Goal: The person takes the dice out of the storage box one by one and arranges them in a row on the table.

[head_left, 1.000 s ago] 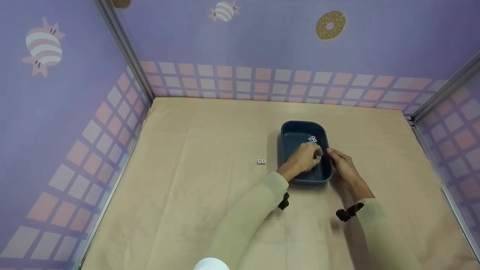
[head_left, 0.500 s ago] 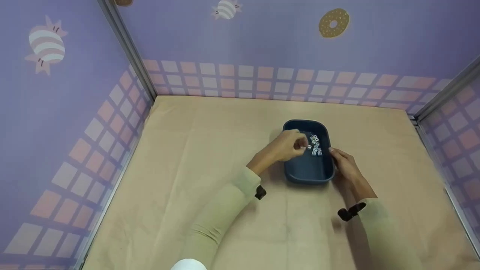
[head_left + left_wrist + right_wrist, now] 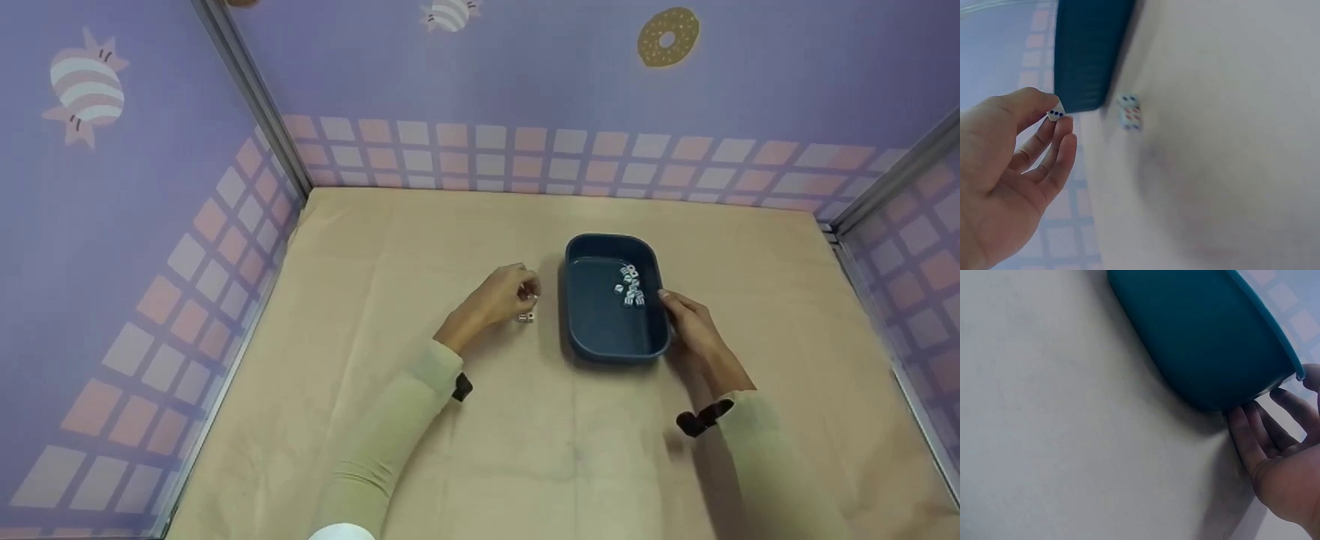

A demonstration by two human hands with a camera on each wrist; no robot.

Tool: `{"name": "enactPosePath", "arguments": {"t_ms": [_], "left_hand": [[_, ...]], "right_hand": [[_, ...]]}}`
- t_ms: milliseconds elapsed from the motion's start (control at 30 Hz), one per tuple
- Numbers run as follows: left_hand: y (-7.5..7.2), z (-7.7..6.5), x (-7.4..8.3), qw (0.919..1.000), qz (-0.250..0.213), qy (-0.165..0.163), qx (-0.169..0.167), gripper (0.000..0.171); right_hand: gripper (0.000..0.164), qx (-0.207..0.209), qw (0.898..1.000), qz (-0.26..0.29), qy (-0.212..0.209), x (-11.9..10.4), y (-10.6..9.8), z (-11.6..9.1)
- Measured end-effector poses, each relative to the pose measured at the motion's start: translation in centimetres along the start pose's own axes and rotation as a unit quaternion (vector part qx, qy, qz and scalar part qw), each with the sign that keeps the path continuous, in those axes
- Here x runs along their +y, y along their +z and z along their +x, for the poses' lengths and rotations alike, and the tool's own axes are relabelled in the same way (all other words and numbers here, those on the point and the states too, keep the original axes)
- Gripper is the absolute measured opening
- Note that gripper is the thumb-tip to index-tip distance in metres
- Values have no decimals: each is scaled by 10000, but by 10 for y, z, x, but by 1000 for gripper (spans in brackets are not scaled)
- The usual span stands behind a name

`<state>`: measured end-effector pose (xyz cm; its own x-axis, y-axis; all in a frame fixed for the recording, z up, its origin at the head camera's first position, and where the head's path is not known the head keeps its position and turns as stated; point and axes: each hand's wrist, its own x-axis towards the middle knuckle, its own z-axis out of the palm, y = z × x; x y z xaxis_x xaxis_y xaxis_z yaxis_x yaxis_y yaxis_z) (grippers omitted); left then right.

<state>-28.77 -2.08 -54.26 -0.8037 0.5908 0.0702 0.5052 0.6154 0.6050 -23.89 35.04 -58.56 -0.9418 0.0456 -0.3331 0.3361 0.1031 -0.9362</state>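
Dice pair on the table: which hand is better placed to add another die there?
Probably the left hand: it pinches a die close to the pair. The right hand is farther off, holding the right side of the blue bin.

Tray was set on worktop, dice cluster was contained in its right half, right grip was placed at its right wall, two dice were laid to its left, single die was held near them by left grip
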Motion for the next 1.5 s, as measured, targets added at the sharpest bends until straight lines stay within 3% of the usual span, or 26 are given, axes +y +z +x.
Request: {"name": "enactPosePath", "arguments": {"t_ms": [167,400,700,1000,1200,1333,1500], "left_hand": [[1,-15,-14,9983,434,-362,-165,14],[9,-23,-20,9946,883,-454,-297,15],[17,-21,-22,9956,756,-493,-266,13],[23,-20,-25,9968,723,-299,-142,11],[24,-19,-27,9974,634,-314,-103,13],[21,-17,-21,9985,358,-392,-109,25],[10,-4,-2,9997,-108,-164,163,37]], "right_hand": [[72,47,10000,12,-27,-1,0,1],[76,42,9997,-232,-48,-3,-1,-1],[76,33,9999,-77,76,-1,2,-1],[76,-15,9997,202,129,-2,3,-1],[79,25,9999,95,118,-2,3,-2],[79,20,9999,77,90,-2,2,-2],[80,33,9999,-101,32,-3,2,-3]]}}
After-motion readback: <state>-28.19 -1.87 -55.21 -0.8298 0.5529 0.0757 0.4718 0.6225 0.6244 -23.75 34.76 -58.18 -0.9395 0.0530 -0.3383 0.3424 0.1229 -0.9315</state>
